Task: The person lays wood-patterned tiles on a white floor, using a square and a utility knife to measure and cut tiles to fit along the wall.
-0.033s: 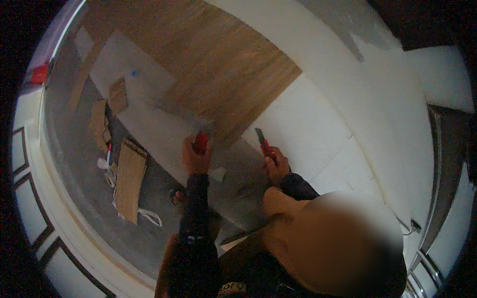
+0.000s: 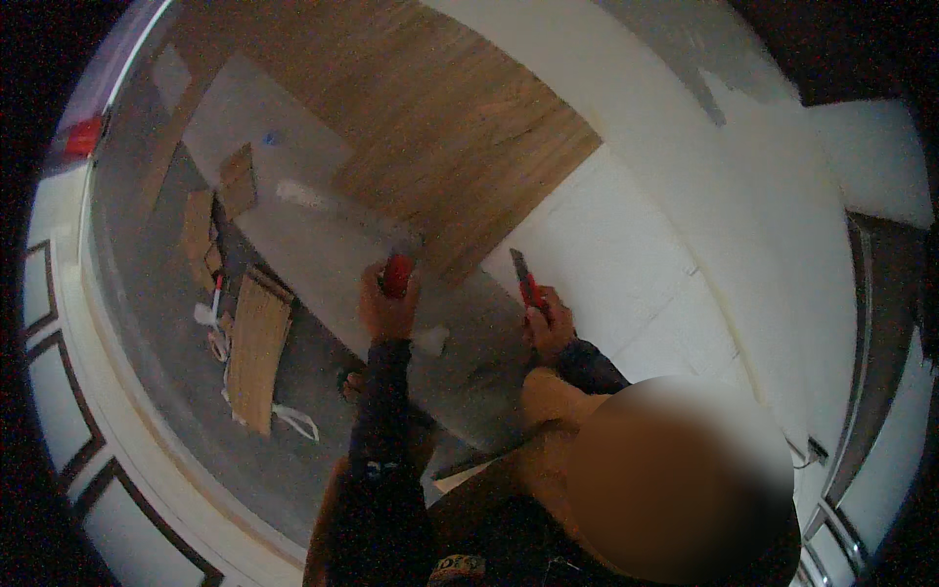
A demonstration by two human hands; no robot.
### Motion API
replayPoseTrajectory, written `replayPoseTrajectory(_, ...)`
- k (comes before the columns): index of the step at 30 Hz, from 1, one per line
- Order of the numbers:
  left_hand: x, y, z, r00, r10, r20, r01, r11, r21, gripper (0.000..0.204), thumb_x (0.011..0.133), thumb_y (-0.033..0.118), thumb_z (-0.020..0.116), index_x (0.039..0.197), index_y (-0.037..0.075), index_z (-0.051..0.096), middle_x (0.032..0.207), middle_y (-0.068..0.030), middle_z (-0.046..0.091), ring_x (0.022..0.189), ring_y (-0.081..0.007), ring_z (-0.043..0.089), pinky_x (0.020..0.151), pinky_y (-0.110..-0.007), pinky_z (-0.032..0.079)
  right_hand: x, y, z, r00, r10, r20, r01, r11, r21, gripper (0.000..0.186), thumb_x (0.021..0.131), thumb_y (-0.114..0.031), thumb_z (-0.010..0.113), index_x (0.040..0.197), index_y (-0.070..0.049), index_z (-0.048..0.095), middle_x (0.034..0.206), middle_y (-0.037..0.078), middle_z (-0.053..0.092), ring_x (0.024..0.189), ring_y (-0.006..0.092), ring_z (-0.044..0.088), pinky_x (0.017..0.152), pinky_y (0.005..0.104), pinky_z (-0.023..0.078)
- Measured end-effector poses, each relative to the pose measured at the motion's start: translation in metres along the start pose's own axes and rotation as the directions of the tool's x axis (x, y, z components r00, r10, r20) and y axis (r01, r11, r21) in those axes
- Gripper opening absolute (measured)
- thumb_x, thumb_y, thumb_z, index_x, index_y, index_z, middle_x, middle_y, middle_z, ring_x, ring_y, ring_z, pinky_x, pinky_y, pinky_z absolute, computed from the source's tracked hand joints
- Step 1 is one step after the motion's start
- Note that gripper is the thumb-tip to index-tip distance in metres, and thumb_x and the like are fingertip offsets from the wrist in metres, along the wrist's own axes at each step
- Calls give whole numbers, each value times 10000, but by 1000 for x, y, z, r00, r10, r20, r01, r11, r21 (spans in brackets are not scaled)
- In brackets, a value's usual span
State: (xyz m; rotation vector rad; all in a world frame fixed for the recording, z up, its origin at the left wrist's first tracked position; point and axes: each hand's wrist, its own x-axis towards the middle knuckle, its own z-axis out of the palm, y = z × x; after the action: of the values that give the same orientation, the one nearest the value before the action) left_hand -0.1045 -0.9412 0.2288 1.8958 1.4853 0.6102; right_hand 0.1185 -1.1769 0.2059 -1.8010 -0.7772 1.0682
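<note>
In my left hand is a red-handled tool with a pale, blurred far edge; its exact kind cannot be made out. It meets the grey strip of floor beside the wood-look planks. My right hand is wrapped round a red utility knife, whose dark blade points up and away over the edge of the white floor. Pale patches show on the grey strip, one near my left wrist and another farther off.
At left lie a stack of plank pieces, torn cardboard, a small brown piece and a white strap. A white wall curves along the right. Panelled doors line the left. My bent knees are close below.
The view has shifted slightly. A pale patch shows on the grey strip ahead of my left hand that was not visible before. Both hands keep their hold and have hardly moved.
</note>
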Motion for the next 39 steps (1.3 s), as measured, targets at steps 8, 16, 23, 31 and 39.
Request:
replayPoseTrajectory(8, -2, 74, -37, 965, 58, 255, -95, 986, 136, 550, 784, 315, 791, 1230, 94, 557, 1119, -148, 657, 979, -324, 677, 816, -438, 552, 45, -62, -36, 996, 17, -92, -3, 989, 148, 281, 960, -304, 600, 1136, -98, 527, 768, 55, 634, 696, 183, 644, 585, 369, 508)
replayPoseTrajectory(16, -50, 83, -21, 696, 137, 705, -456, 843, 286, 479, 896, 372, 674, 1310, 164, 551, 1162, -118, 640, 978, -350, 659, 803, -454, 546, 65, -83, -43, 997, -11, 79, 15, 999, -52, 274, 899, -253, 704, 1039, -66, 561, 830, 87, 682, 759, 201, 669, 709, 373, 528)
replayPoseTrajectory(23, -59, 100, 14, 658, 277, 700, -444, 894, 64, 440, 926, 317, 626, 1334, 186, 522, 1144, -134, 635, 1003, -362, 640, 841, -485, 526, 50, -69, -33, 1000, 7, -31, -6, 1000, 12, 310, 866, -249, 754, 1027, -38, 595, 843, 33, 642, 752, 122, 589, 711, 290, 485)
replayPoseTrajectory(31, -70, 82, 41, 781, 226, 583, -364, 922, 131, 493, 877, 302, 680, 1338, 198, 537, 1203, -121, 606, 1057, -356, 616, 903, -471, 496, 57, -63, -26, 989, -16, -150, 20, 999, 29, 247, 881, -203, 730, 1009, -48, 586, 727, 3, 590, 514, 83, 505, 483, 266, 417)
replayPoseTrajectory(39, -67, 58, 47, 840, 255, 478, -388, 899, 201, 624, 793, 336, 764, 1358, 173, 558, 1191, -113, 606, 1095, -343, 554, 950, -488, 439, 63, -49, -35, 984, -1, -179, -8, 999, -51, 250, 889, -237, 727, 993, -56, 589, 737, 1, 589, 564, 82, 511, 530, 264, 428)
